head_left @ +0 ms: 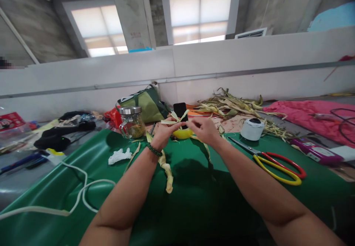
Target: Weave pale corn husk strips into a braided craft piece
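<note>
Near the middle of the view, my left hand (164, 132), with a dark green bead bracelet at the wrist, is closed on pale strips of plant husk (177, 119) that fan out above its fingers. My right hand (203, 128) is beside it, its fingers pinched at the right end of the strips; what they hold is too small to make out. Below and between the hands a yellow ring-shaped object (183, 133) sits on the green mat (191, 198). A twisted pale husk piece (167, 174) lies near my left wrist.
Scissors (269, 161) with red and yellow handles and a white spool (252, 130) lie right. A glass jar (133, 123), crumpled white tissue (119, 156) and white cable (80, 190) are left. Behind are a phone (180, 110), green bag (146, 103) and husk pile (233, 103).
</note>
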{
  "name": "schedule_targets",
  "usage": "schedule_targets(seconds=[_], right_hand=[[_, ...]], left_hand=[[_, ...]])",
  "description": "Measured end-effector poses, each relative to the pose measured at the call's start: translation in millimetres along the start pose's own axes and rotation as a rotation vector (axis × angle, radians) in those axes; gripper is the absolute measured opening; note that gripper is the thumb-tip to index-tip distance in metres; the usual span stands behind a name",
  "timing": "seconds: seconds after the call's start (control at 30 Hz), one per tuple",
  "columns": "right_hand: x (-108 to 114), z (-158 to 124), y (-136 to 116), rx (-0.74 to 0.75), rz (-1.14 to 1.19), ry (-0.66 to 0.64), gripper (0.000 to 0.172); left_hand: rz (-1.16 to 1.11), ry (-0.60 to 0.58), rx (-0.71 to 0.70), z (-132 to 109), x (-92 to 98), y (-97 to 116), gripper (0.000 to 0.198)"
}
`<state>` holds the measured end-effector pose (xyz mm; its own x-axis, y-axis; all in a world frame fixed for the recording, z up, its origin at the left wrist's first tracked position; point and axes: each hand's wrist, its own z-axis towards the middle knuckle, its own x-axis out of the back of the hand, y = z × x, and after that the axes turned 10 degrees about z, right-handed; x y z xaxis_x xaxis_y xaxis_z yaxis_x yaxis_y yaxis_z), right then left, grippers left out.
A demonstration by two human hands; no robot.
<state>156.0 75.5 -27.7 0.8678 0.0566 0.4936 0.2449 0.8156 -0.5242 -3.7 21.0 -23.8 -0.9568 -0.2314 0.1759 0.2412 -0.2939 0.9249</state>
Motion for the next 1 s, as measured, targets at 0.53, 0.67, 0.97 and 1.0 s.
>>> schedule_targets(seconds=[0.53,0.67,0.97,1.0], right_hand=[[-22.6,-11.4,-12.4,0.157,-0.178,-0.142,0.032],[-24.0,-9.4,-9.0,0.086,-0.089,-0.138,0.033],[-22.7,-6.5,-3.8,0.027,0.163,-0.161,0.037],[-22.0,-7.0,-4.3,0.059,0.12,-0.163,0.036]], left_hand=[[-0.046,0.209,-0.004,-3.2,-11.2,5.7,0.035],[-0.134,0.154,-0.007,-2.3,-10.2,5.3,0.038],[-0.043,0.111,-0.036,-8.0,-11.2,9.0,0.032],[-0.011,0.128,-0.038,-8.4,-11.3,9.6,0.031]])
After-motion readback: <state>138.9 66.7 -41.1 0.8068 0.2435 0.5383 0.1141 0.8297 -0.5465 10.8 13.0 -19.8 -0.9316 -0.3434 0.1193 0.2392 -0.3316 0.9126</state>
